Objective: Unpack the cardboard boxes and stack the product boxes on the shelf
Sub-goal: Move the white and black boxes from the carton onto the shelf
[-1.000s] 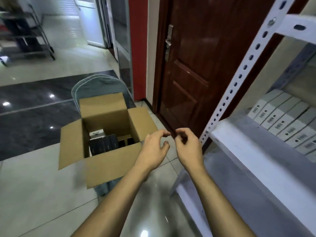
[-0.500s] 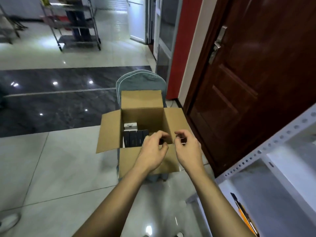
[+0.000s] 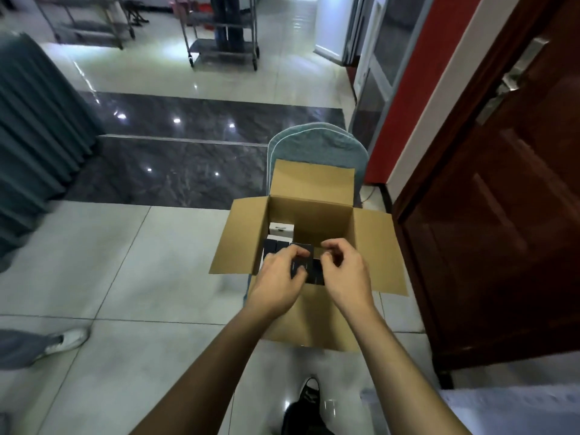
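the tiled floor (image 3: 131,262) fills most of the view, pale tiles near me and a dark polished band farther off. at right stands a dark brown door (image 3: 502,215) with a metal handle. a pleated grey-green curtain (image 3: 34,146) hangs at the left edge. in the far background are two metal trolleys (image 3: 224,32). a chair with a teal cover (image 3: 317,146) stands beside the door and carries the cardboard box (image 3: 310,196), which is open, its four flaps folded outward. at the lower right corner lies a pale blurred surface (image 3: 514,409); i cannot tell what it is. inside the cardboard box, on the left side, a row of dark product boxes (image 3: 274,248) stands on end, with one white product box (image 3: 281,230) behind them against the left wall. my left hand (image 3: 279,282) is over the near part of the opening, fingers curled round the top of a dark product box (image 3: 303,255), thumb on its near face. my right hand (image 3: 345,271) is just beside it, fingers curled down toward the same box; whether it grips anything i cannot tell. near the bottom edge is my dark shoe (image 3: 309,394). at the left, another person's white shoe (image 3: 64,339) rests on the floor.
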